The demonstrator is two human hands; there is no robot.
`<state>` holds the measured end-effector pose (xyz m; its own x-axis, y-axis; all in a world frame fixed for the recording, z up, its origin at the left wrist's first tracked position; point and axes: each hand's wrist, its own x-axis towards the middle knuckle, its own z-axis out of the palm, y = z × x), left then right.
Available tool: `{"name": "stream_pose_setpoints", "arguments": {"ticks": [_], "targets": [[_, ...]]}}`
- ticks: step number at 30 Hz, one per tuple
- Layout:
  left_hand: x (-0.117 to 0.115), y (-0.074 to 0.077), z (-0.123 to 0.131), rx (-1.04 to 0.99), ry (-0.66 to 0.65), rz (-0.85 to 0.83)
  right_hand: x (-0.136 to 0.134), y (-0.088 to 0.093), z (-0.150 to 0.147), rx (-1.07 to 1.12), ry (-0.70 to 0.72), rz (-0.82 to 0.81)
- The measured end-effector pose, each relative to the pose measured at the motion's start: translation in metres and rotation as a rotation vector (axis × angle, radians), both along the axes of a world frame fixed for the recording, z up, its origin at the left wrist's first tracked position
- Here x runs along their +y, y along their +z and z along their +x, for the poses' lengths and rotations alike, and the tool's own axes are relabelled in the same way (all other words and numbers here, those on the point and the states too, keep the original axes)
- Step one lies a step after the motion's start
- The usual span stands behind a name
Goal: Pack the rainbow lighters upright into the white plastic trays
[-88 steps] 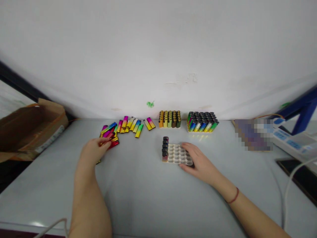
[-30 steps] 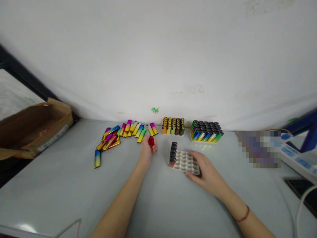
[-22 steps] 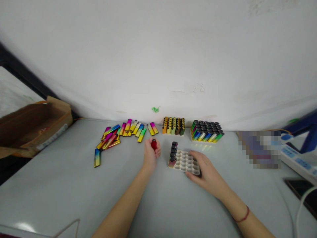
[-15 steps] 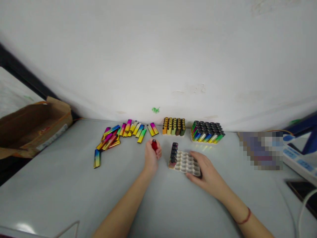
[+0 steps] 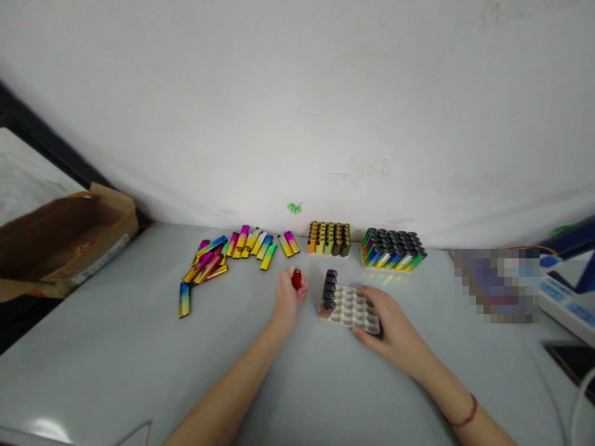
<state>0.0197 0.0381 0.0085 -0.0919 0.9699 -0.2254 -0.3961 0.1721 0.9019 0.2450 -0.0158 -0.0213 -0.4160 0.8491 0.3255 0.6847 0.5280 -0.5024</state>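
Left hand [image 5: 289,297] — red lighter [image 5: 296,280], right [image 5: 395,325] — tray [image 5: 355,307]

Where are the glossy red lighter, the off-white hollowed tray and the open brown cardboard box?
Glossy red lighter [image 5: 296,282]: head view, exposed red body.
Off-white hollowed tray [image 5: 354,305]: head view, among its bare hollows.
Open brown cardboard box [image 5: 62,226]: head view, inner surface.
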Motion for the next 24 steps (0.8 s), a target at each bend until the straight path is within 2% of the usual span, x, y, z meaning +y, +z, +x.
{"name": "stream_pose_setpoints", "arguments": {"ticks": [13,21,24], "targets": [[0.0007,-0.0006,-0.0028,0.007,-0.052,0.037,0.0003,0.0006,-0.0019,0.020,0.000,-0.001],[-0.0019,0.0000,-0.0037,0.049,0.016,0.229,0.0007,0.0011,-0.0026,0.049,0.000,-0.018],[-0.0041,0.0005,-0.0040,0.135,0.056,0.313,0.0006,0.0023,-0.0039,0.062,-0.004,-0.010]]}}
